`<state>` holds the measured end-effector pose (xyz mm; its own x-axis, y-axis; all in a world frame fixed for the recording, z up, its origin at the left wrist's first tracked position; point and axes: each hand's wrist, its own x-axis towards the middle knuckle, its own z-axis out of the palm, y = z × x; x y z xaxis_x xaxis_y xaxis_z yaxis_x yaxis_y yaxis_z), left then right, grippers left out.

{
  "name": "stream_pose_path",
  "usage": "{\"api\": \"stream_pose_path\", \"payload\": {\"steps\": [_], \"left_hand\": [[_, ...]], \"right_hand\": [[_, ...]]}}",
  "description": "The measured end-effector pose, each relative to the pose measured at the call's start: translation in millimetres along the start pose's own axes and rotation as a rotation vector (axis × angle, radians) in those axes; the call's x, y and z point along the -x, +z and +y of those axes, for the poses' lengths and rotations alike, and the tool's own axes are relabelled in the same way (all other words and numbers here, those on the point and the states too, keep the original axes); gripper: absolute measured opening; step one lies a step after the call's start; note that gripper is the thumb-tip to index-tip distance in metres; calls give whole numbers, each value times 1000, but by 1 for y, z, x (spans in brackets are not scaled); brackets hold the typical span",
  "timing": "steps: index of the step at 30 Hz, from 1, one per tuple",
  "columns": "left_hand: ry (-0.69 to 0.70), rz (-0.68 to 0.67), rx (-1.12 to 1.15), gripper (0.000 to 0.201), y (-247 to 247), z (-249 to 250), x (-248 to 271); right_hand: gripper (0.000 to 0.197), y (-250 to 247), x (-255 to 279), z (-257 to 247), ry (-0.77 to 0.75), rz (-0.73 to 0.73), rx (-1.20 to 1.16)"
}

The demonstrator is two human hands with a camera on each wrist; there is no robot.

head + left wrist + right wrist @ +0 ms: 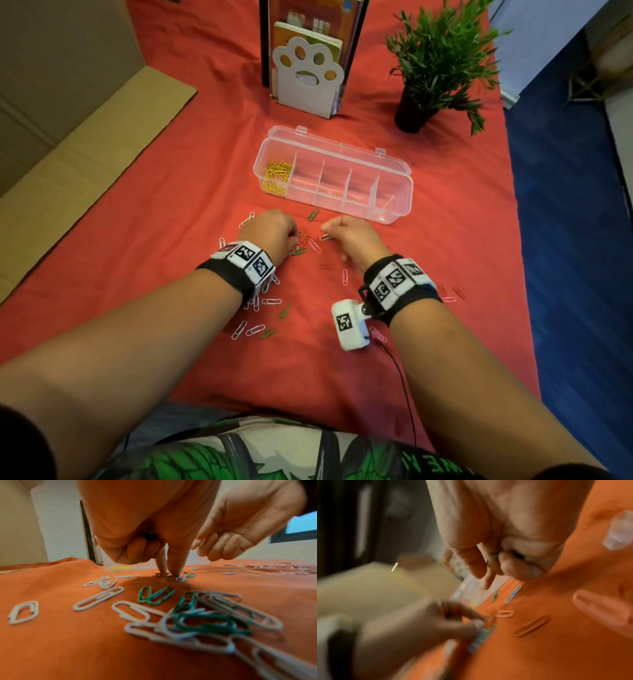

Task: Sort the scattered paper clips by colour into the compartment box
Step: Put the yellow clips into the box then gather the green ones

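Note:
Beyond my hands lies the clear compartment box (pixel 397 192) with its lid open; yellow clips (pixel 276 174) fill its leftmost compartment, and the other compartments look bare. White, green, red and pink paper clips (pixel 270 301) lie scattered on the red cloth. My left hand (pixel 294 237) presses thumb and forefinger onto a small cluster of red and green clips (pixel 164 574), while its curled fingers hold dark clips (pixel 149 536) against the palm. My right hand (pixel 327 228) hovers just right of it, its fingers curled around a green clip (pixel 495 556). A green clip (pixel 313 214) lies between the hands and the box.
A white paw-shaped bookend (pixel 306 77) with books stands behind the box. A potted plant (pixel 435 65) is at the back right, and flattened cardboard (pixel 85 137) lies on the left. The cloth's right edge (pixel 513 192) drops to a blue floor.

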<state>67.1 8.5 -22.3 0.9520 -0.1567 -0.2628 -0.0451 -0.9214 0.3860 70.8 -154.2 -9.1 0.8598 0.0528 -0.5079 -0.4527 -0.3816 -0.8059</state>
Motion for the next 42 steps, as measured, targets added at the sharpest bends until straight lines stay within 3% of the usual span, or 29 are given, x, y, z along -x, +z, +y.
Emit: {"api": "stream_pose_path", "payload": {"steps": [2,4,8,10,13,15,17,20,22,24,26,31,34,37,39,42], "left_hand": [[11,9,-57,22,2,3,-1],[9,-8,-97,23,3,4,-1],[-52,27,105,19,-2,-2,-1],[-200,6,376,14,-9,-5,3],[-438,-166,1172,5,-23,-6,14],[-465,-251,1527,3,-33,-10,24],[-432,-277,1651,14,-38,-12,31],[-460,-202,1512,16,-31,-4,31],[-417,-91,1151,20,-22,2,28],[-250,14,671,15,-9,2,25],[-109,32,329,17,-1,2,26],[4,6,-49,25,11,9,29],[26,3,-116,25,11,15,28],[11,19,-114,26,10,22,28],[-54,18,4,21,6,28,30],[-294,-186,588,19,2,41,37]], "right_hand": [[25,5,-10,-3,-193,60,537],[37,10,-15,-6,-339,68,872],[42,16,-22,-10,-412,41,1085],[37,18,-25,-10,-439,58,1113],[34,21,-24,-6,-488,92,1149],[31,22,-22,-4,-484,94,1157],[27,23,-22,-4,-431,69,1115],[16,19,-24,-7,-288,16,856],[7,13,-21,-4,-157,7,547],[18,6,-10,2,-32,29,147],[25,-2,3,11,25,32,-175],[34,-29,32,26,120,29,-539],[23,-45,46,36,181,78,-739],[16,-50,57,48,228,104,-717],[16,-48,63,58,221,131,-456],[21,-47,73,71,152,170,79]]}}
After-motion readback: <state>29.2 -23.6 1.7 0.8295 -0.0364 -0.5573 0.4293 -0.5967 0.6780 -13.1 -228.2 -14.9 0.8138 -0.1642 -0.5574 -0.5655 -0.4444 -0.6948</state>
